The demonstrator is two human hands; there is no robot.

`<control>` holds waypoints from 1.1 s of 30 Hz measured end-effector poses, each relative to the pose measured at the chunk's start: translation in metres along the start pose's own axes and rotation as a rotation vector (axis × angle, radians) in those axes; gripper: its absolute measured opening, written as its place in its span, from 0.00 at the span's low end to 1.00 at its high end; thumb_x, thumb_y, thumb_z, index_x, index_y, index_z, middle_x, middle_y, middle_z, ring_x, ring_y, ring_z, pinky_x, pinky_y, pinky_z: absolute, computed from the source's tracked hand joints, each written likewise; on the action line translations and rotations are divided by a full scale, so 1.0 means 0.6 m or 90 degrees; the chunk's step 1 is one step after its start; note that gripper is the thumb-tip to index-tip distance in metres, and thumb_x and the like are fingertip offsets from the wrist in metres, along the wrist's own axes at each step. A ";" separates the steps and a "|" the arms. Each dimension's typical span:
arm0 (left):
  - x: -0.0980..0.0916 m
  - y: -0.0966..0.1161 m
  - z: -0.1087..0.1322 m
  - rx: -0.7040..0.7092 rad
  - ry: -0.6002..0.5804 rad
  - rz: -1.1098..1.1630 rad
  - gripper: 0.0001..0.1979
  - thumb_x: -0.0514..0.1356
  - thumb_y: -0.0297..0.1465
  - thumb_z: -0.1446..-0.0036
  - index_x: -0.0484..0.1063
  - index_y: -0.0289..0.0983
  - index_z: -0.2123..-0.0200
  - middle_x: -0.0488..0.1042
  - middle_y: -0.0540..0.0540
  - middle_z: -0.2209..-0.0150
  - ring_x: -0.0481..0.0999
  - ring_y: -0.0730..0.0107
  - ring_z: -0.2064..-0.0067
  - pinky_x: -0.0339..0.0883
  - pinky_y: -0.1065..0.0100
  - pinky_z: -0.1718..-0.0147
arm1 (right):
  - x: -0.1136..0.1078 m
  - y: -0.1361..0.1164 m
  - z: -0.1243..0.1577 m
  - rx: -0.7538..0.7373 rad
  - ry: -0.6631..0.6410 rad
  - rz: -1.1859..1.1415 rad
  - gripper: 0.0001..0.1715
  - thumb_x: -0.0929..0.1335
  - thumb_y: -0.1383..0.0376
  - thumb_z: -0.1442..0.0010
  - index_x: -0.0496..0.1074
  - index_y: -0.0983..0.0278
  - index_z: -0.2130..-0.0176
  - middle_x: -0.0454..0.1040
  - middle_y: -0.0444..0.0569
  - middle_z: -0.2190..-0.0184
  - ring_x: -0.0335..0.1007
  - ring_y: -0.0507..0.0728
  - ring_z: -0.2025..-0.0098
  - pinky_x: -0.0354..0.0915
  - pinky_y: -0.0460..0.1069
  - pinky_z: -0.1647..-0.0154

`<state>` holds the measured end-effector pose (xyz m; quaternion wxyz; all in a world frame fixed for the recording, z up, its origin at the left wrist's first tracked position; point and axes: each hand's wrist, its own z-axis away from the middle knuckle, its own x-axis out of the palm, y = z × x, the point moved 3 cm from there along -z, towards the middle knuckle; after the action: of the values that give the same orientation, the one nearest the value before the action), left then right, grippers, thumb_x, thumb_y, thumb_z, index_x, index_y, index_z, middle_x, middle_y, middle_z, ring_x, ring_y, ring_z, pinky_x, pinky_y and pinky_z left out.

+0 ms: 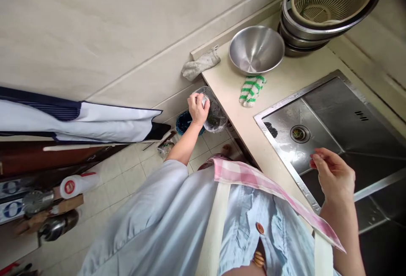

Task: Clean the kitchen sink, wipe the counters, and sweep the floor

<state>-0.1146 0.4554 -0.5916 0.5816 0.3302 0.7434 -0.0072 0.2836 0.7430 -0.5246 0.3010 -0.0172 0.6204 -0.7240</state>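
Observation:
My left hand [199, 109] is low beyond the counter's end, its fingers closed round a small round metal sink strainer [206, 99]. Directly under it stands a bin lined with a clear plastic bag [218, 119], with dark green scraps inside. Over the near edge of the steel sink [330, 111] hangs my right hand [334, 174], thumb and fingers drawn together. Whatever may be between those fingertips is too small to make out. Green bits show in the drain [300, 133], and a dark patch [270, 130] lies on the sink floor beside it.
A steel bowl [256, 49] and a green-striped cloth [252, 91] rest on the counter [228, 85]. Stacked bowls with a colander [330, 1] stand behind. A grey rag [201, 63] lies at the corner. A blue-lined bin [184, 122] is beside the clear one; bottles [78, 185] stand left.

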 end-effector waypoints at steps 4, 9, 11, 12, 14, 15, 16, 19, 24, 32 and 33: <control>0.025 -0.002 0.014 -0.003 -0.121 -0.043 0.18 0.57 0.41 0.33 0.76 0.37 0.48 0.71 0.33 0.45 0.70 0.47 0.43 0.64 0.53 0.42 | 0.009 -0.029 -0.003 -0.027 -0.025 -0.011 0.21 0.75 0.55 0.60 0.79 0.62 0.65 0.73 0.42 0.75 0.68 0.51 0.76 0.65 0.48 0.71; 0.022 -0.007 0.025 -0.005 0.060 0.019 0.19 0.53 0.37 0.30 0.72 0.33 0.43 0.68 0.30 0.42 0.67 0.50 0.38 0.60 0.54 0.38 | 0.005 -0.037 -0.008 -0.034 -0.028 -0.018 0.21 0.74 0.55 0.61 0.79 0.62 0.65 0.73 0.42 0.75 0.68 0.51 0.75 0.65 0.48 0.71; 0.034 -0.003 0.034 0.010 -0.040 -0.002 0.18 0.55 0.36 0.31 0.73 0.33 0.44 0.68 0.30 0.43 0.67 0.48 0.38 0.61 0.53 0.39 | 0.005 -0.035 -0.010 -0.036 -0.039 -0.006 0.21 0.74 0.54 0.60 0.79 0.61 0.65 0.72 0.42 0.76 0.68 0.51 0.75 0.64 0.49 0.70; 0.041 -0.001 0.040 0.018 -0.110 -0.020 0.17 0.57 0.36 0.32 0.74 0.34 0.46 0.69 0.31 0.43 0.68 0.47 0.39 0.62 0.53 0.40 | 0.005 -0.035 -0.011 -0.038 -0.048 0.001 0.21 0.74 0.54 0.60 0.79 0.61 0.65 0.72 0.42 0.76 0.68 0.51 0.75 0.64 0.49 0.70; 0.050 0.005 0.049 0.021 -0.190 -0.048 0.17 0.59 0.37 0.33 0.75 0.36 0.47 0.70 0.33 0.44 0.69 0.46 0.40 0.64 0.53 0.42 | 0.006 -0.035 -0.012 -0.043 -0.063 0.011 0.21 0.74 0.54 0.59 0.79 0.61 0.65 0.72 0.43 0.76 0.68 0.52 0.75 0.64 0.50 0.70; 0.050 0.007 0.052 0.014 -0.180 -0.052 0.17 0.58 0.38 0.33 0.75 0.37 0.46 0.70 0.33 0.43 0.68 0.46 0.40 0.63 0.53 0.42 | 0.006 -0.036 -0.013 -0.046 -0.066 0.016 0.20 0.74 0.54 0.59 0.79 0.61 0.65 0.72 0.44 0.76 0.68 0.53 0.75 0.64 0.51 0.70; 0.048 0.010 0.052 0.004 -0.152 -0.050 0.18 0.57 0.38 0.32 0.74 0.37 0.45 0.69 0.32 0.42 0.67 0.46 0.39 0.63 0.53 0.42 | 0.007 -0.037 -0.013 -0.052 -0.066 0.019 0.20 0.74 0.54 0.59 0.79 0.60 0.65 0.72 0.44 0.75 0.68 0.53 0.75 0.64 0.51 0.70; 0.047 0.015 0.045 -0.010 -0.152 -0.007 0.16 0.59 0.38 0.34 0.76 0.37 0.48 0.70 0.33 0.43 0.68 0.45 0.39 0.63 0.52 0.41 | 0.009 -0.042 -0.017 -0.067 -0.068 0.014 0.19 0.74 0.54 0.58 0.79 0.59 0.66 0.72 0.45 0.75 0.67 0.54 0.75 0.64 0.52 0.71; 0.020 -0.015 0.019 -0.214 -0.018 0.292 0.15 0.54 0.40 0.31 0.76 0.38 0.53 0.75 0.36 0.50 0.75 0.55 0.45 0.69 0.57 0.46 | 0.022 -0.041 -0.024 -0.078 -0.132 0.026 0.19 0.74 0.53 0.56 0.79 0.59 0.64 0.73 0.45 0.75 0.68 0.54 0.74 0.64 0.52 0.71; -0.017 -0.022 0.008 -0.349 0.044 0.568 0.12 0.64 0.41 0.39 0.78 0.39 0.64 0.78 0.39 0.54 0.78 0.57 0.47 0.74 0.64 0.52 | 0.065 -0.025 -0.062 -0.055 -0.182 0.034 0.22 0.74 0.52 0.59 0.79 0.61 0.64 0.74 0.46 0.74 0.70 0.54 0.74 0.67 0.51 0.68; -0.023 -0.019 0.008 -0.366 0.066 0.595 0.11 0.65 0.41 0.40 0.78 0.39 0.65 0.79 0.40 0.54 0.78 0.58 0.47 0.74 0.65 0.53 | 0.071 -0.028 -0.065 -0.062 -0.193 0.046 0.23 0.74 0.52 0.59 0.78 0.62 0.64 0.74 0.45 0.75 0.69 0.54 0.74 0.67 0.50 0.69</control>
<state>-0.1148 0.4378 -0.5856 0.5525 0.4527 0.5173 0.4714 0.2266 0.7590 -0.5333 0.4161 -0.1185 0.6026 -0.6706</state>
